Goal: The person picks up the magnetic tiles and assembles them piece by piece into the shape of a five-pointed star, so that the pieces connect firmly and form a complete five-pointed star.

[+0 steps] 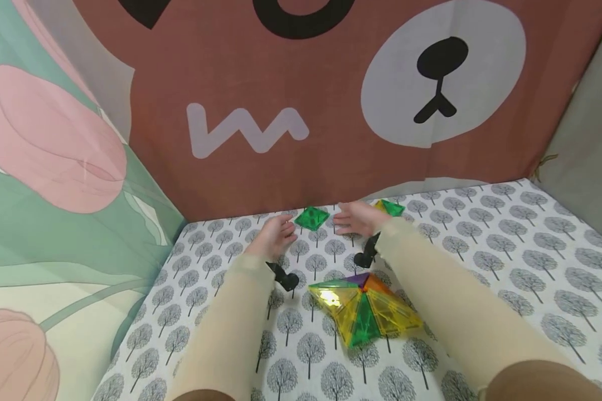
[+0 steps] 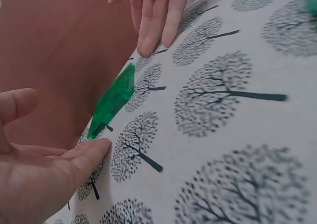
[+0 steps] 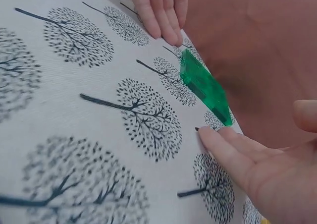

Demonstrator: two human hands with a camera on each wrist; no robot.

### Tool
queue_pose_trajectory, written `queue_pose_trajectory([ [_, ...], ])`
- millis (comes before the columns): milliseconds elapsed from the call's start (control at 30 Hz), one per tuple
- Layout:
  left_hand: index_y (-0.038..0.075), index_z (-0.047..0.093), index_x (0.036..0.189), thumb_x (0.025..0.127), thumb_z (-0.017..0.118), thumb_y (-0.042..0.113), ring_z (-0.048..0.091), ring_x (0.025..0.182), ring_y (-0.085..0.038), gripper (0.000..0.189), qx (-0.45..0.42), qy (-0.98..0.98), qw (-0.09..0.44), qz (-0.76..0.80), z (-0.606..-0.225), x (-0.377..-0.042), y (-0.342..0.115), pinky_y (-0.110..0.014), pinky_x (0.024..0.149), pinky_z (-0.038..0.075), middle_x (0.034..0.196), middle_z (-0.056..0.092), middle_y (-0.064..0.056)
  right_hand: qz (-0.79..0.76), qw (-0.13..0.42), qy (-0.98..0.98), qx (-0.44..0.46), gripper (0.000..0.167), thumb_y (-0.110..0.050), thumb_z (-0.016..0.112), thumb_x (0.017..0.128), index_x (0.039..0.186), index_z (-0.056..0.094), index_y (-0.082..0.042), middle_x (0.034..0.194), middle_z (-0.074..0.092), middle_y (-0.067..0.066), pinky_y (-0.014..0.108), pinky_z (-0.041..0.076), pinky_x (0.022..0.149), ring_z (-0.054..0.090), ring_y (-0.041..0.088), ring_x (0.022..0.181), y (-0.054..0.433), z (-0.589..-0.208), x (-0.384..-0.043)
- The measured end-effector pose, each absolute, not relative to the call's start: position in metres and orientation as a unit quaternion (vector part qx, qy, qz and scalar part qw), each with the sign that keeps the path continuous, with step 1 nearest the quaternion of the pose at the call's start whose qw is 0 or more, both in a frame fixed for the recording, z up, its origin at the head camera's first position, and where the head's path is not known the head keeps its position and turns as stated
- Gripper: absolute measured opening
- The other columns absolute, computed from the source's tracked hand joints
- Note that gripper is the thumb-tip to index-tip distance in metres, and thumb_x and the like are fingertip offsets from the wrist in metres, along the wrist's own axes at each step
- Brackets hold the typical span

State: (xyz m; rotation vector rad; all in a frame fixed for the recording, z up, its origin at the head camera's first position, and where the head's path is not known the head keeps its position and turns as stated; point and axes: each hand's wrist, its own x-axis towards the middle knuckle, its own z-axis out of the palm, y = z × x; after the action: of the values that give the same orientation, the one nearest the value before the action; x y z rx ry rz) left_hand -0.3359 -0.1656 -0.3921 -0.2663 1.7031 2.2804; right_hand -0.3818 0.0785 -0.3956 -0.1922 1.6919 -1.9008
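Between the two hands, at the far edge of the tree-print cloth (image 1: 481, 234) by the backdrop (image 1: 301, 139), lies the flat green tile (image 1: 311, 218); left hand (image 1: 275, 236) and right hand (image 1: 356, 218) both have straight fingers and grip nothing, fingertips just beside its opposite corners. It looks like thin rigid plastic, light and slick, likely best pinched by its edges. Wrist views show the gaps at each fingertip; only the head view shows the multicolour tile cluster (image 1: 363, 312) nearer the person and another green piece (image 1: 392, 208) behind the right hand

Head looks down; wrists closely share green tile (image 1: 311, 218).
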Motion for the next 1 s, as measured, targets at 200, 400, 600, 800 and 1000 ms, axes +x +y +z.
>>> queue_pose_trajectory([
  [200, 0.006, 0.026, 0.155, 0.106, 0.043, 0.019, 0.026, 0.145, -0.031, 0.054, -0.093, 0.607, 0.126, 0.779, -0.398, -0.352, -0.165, -0.043, 0.11, 0.037, 0.16, 0.022, -0.019, -0.711, 0.266, 0.646, -0.079, 0.062, -0.022, 0.027, 0.109, 0.155, -0.007, 0.001, 0.158, 0.004, 0.032, 0.049, 0.039, 0.108, 0.015, 0.043, 0.145, 0.065, -0.396, -0.392],
  [400, 0.004, 0.027, 0.154, 0.102, 0.051, 0.015, 0.035, 0.14, -0.033, 0.058, -0.11, 0.614, 0.121, 0.773, -0.397, -0.357, -0.162, -0.043, 0.104, 0.045, 0.153, 0.032, -0.024, -0.713, 0.273, 0.643, -0.066, 0.056, -0.016, 0.025, 0.109, 0.157, -0.001, -0.002, 0.16, 0.004, 0.028, 0.051, 0.033, 0.112, 0.013, 0.041, 0.146, 0.064, -0.393, -0.393],
  [600, -0.002, 0.042, 0.143, 0.098, 0.057, 0.008, 0.055, 0.121, -0.034, 0.049, -0.134, 0.675, 0.115, 0.717, -0.393, -0.351, -0.155, -0.038, 0.098, 0.05, 0.134, 0.047, -0.022, -0.696, 0.284, 0.657, -0.059, 0.054, -0.009, 0.029, 0.108, 0.154, 0.007, 0.007, 0.156, 0.015, 0.034, 0.048, 0.032, 0.113, 0.024, 0.045, 0.142, 0.071, -0.39, -0.391],
  [800, -0.007, 0.052, 0.117, 0.091, 0.057, -0.003, 0.064, 0.081, -0.023, 0.027, -0.148, 0.732, 0.119, 0.655, -0.395, -0.342, -0.141, -0.033, 0.086, 0.056, 0.098, 0.059, -0.014, -0.647, 0.315, 0.693, -0.044, 0.047, 0.0, 0.037, 0.104, 0.145, 0.024, 0.019, 0.133, 0.043, 0.037, 0.042, 0.044, 0.105, 0.049, 0.043, 0.125, 0.088, -0.391, -0.38],
  [1000, -0.009, 0.061, 0.101, 0.087, 0.058, -0.008, 0.06, 0.059, -0.014, 0.014, -0.139, 0.734, 0.143, 0.649, -0.395, -0.328, -0.132, -0.024, 0.067, 0.058, 0.078, 0.062, -0.011, -0.604, 0.308, 0.734, -0.037, 0.026, 0.004, 0.051, 0.099, 0.12, 0.052, 0.019, 0.093, 0.059, 0.017, 0.036, 0.055, 0.09, 0.068, 0.025, 0.084, 0.102, -0.392, -0.363],
])
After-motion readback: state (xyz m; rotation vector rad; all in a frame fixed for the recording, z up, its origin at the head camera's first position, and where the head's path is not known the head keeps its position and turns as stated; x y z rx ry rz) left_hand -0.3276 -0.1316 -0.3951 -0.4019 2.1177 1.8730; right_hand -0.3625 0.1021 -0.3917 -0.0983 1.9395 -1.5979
